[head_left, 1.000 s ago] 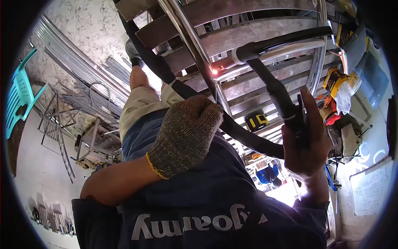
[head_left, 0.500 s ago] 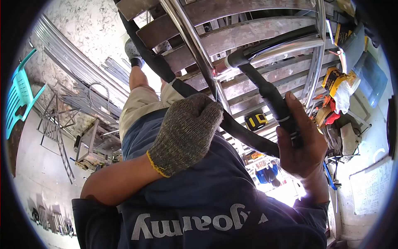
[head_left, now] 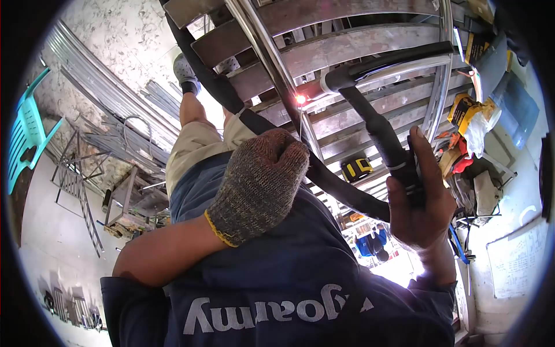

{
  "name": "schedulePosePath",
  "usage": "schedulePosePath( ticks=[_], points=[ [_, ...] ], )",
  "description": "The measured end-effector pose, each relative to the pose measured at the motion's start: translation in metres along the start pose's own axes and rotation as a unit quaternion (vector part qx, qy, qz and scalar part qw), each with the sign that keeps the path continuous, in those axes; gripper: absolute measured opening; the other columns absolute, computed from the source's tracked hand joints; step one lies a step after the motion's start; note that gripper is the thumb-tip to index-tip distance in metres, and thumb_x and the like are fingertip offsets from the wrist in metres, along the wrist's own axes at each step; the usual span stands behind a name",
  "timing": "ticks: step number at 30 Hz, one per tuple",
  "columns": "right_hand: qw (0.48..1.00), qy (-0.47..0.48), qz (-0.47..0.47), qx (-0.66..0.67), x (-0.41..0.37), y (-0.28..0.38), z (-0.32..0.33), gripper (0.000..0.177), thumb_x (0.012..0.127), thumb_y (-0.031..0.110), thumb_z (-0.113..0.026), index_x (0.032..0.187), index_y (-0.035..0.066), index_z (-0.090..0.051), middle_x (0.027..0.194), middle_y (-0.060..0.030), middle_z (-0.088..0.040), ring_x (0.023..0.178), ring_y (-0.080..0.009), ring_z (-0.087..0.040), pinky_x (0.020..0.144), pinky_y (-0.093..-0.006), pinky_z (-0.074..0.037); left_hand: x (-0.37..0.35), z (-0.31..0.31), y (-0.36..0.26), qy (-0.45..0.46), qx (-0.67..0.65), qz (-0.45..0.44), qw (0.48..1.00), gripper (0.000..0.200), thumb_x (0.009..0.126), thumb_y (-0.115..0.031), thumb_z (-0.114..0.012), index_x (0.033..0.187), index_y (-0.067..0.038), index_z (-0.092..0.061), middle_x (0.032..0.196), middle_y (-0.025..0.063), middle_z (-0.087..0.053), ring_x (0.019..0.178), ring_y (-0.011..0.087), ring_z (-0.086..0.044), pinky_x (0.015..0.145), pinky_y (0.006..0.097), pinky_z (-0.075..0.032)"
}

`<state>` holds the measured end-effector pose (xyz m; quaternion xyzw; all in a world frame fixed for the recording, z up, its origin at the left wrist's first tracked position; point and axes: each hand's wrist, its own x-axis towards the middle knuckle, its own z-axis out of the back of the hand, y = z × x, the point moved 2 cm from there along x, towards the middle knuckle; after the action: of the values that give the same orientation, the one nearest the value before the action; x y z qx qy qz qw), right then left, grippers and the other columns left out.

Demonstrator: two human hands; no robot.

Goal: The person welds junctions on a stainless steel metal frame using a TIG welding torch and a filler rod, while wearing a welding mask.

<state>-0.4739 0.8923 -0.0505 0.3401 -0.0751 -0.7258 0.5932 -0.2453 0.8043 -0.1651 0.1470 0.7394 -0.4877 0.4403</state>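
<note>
My left hand (head_left: 260,185) wears a grey knit glove and is closed in a fist on a thin filler rod (head_left: 301,128) that points at a small red glow (head_left: 300,99) on a polished steel tube (head_left: 272,58). My bare right hand (head_left: 421,211) grips the black handle of a welding torch (head_left: 386,139). The torch head (head_left: 334,81) lies just right of the glow. A thick black hose (head_left: 335,182) runs from the torch across my blue shirt. The tube belongs to a steel frame (head_left: 347,49) of flat bars and tubes.
A turquoise plastic chair (head_left: 26,133) stands at far left beside stacked metal tubes (head_left: 104,87) and a small metal rack (head_left: 75,179). A yellow tape measure (head_left: 357,169) lies on the frame. Yellow bags (head_left: 471,115) and clutter fill the right side.
The glow at the joint was lit one second ago, nearly out half a second ago, and is bright again now. My right hand and the torch shifted slightly; the gloved fist stayed put.
</note>
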Motion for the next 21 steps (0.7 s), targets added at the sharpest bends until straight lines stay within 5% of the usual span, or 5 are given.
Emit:
schedulePosePath(
  ticks=[13,16,19,20,21],
  points=[
    [1.0,-0.007,0.024,-0.009,0.009,0.004,-0.005,0.064,0.095,-0.002,-0.072,0.155,-0.007,-0.053,0.122,-0.0277,-0.076,0.09,-0.0353,-0.081,0.077,-0.0401,-0.064,-0.006,0.001,0.014,-0.012,0.084,-0.118,0.989,0.033,0.088,0.004,-0.071,0.121,0.0,-0.073,0.115,0.0205,-0.073,0.105,0.039,-0.072,0.092,0.0479,-0.06],
    [1.0,0.018,-0.002,-0.025,0.009,0.009,-0.002,0.064,0.095,-0.002,-0.072,0.157,-0.001,-0.055,0.11,-0.0221,-0.077,0.078,-0.0297,-0.077,0.069,-0.0399,-0.062,-0.005,-0.002,0.013,-0.071,0.053,-0.156,0.984,0.017,0.101,-0.012,-0.063,0.108,0.001,-0.071,0.096,0.0208,-0.072,0.091,0.0379,-0.072,0.083,0.0489,-0.058],
    [1.0,0.019,0.001,0.003,0.008,0.008,-0.002,0.068,0.096,0.0,-0.071,0.161,0.004,-0.052,0.102,-0.017,-0.076,0.071,-0.0251,-0.074,0.061,-0.0387,-0.059,-0.004,-0.006,0.024,-0.192,0.291,-0.4,0.847,0.02,0.104,-0.016,-0.062,0.102,0.002,-0.07,0.085,0.0213,-0.071,0.084,0.0354,-0.074,0.077,0.048,-0.058],
    [1.0,0.004,-0.007,-0.006,0.007,0.008,-0.002,0.069,0.097,0.001,-0.071,0.162,0.003,-0.05,0.102,-0.0165,-0.076,0.071,-0.0242,-0.073,0.06,-0.0371,-0.059,-0.005,-0.006,0.027,-0.181,0.286,-0.385,0.859,0.018,0.102,-0.015,-0.063,0.102,0.001,-0.07,0.084,0.0212,-0.071,0.083,0.0345,-0.075,0.076,0.0479,-0.058],
    [1.0,-0.01,-0.015,-0.015,0.005,0.009,-0.002,0.071,0.097,0.001,-0.072,0.164,0.002,-0.047,0.102,-0.016,-0.076,0.07,-0.0233,-0.072,0.06,-0.0355,-0.058,-0.004,0.001,0.015,-0.126,0.149,-0.215,0.957,0.014,0.102,-0.013,-0.066,0.106,-0.001,-0.071,0.09,0.0194,-0.073,0.086,0.034,-0.074,0.077,0.0465,-0.058]
  ],
)
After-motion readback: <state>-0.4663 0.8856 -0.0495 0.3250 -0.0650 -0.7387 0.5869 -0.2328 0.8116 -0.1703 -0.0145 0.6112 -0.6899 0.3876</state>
